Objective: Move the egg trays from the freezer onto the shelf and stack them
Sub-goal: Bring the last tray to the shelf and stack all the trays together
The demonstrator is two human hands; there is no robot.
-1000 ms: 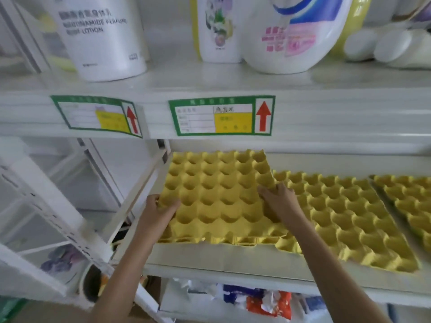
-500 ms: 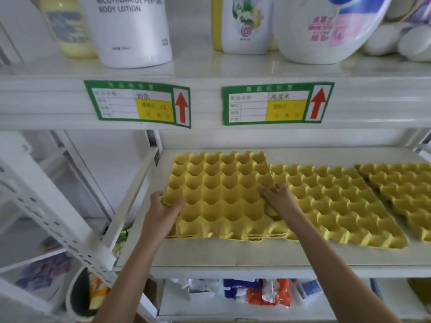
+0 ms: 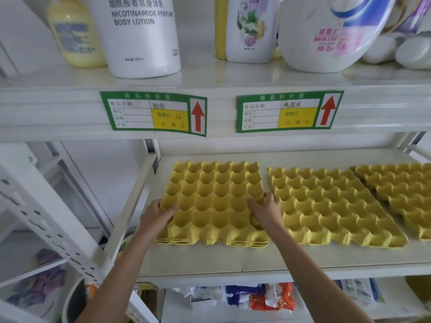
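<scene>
My left hand (image 3: 156, 215) is clamped on the left edge of the stack of yellow egg trays (image 3: 211, 201), thumb over the top cells and fingers tucked under the rim, while my right hand (image 3: 265, 209) grips the right edge the same way, fingers curled down into the narrow gap beside the neighbouring tray (image 3: 331, 206). Both grips are closed on the stack, not loose. The stack itself sits on the white shelf (image 3: 256, 259) at its left end, and at the front edge I can make out several nested layers, so I judge this is the pile being squared up. A third tray (image 3: 401, 190) lies further right, overlapping or touching the middle one; I cannot tell which. Above, the upper shelf carries a body lotion bottle (image 3: 140, 36) and other containers, with two green price labels (image 3: 154, 114) on its front lip. The risk I see is on the right: my knuckles are wedged against the neighbouring tray, so a careless pull could drag or tip it. These moulded trays look light and springy, and if the top layer is not seated in the cups below, it could ride up skewed and make the pile rock. On the left, the stack is near the shelf's end rail (image 3: 130, 217), and a push that way could send a corner over the edge.
</scene>
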